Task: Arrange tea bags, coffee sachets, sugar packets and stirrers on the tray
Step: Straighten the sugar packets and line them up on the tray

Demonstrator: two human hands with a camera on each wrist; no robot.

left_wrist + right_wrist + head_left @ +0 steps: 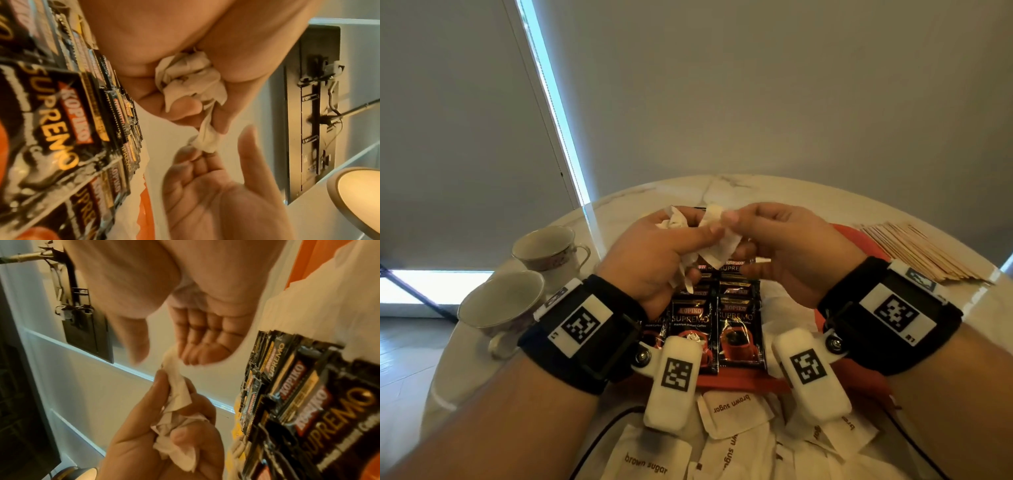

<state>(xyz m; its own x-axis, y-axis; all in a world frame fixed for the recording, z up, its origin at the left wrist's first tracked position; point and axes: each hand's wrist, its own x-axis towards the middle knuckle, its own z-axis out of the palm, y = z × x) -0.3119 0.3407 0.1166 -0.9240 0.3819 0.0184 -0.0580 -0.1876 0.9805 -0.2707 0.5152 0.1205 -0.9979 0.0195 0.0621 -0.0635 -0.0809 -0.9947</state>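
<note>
Left hand point(654, 246) is bunched around a clump of crumpled white tea bags point(191, 81), fingers curled so the wad sits in the palm, and the right hand point(784, 240) is pinching the loose end of one bag point(717, 236) between thumb and fingertips, up in the air over the middle of the red tray point(743, 382). So the step looks like teasing one bag free of the tangle, or flattening it, before it goes down.

How I'd do it: keep the left grip loose enough that one bag slides out without dragging the others along. Pull slowly and straight, since that paper is thin and I'd guess it tears easily if a string is snagged. Smooth it flat before setting it down, otherwise it'll sit lumpy.

Working outward from the near edge of the tabletop: a spread of brown sugar packets point(726, 407) lies loose there, off the tray, so that lot is yet to be sorted. Next comes the tray, with coffee sachets point(739, 329) in overlapping rows down its middle, right below the hands. Some white packets point(787, 308) lie on its right side, can't tell what they are. Whatever bare tray is left seems the obvious landing place for the tea; just don't bump those rows.

Further out, the wooden stirrers point(924, 253) lie in a stack toward the far right edge, off the tray. Two teacups point(544, 253) stand at the left edge, well apart from all of it.
</note>
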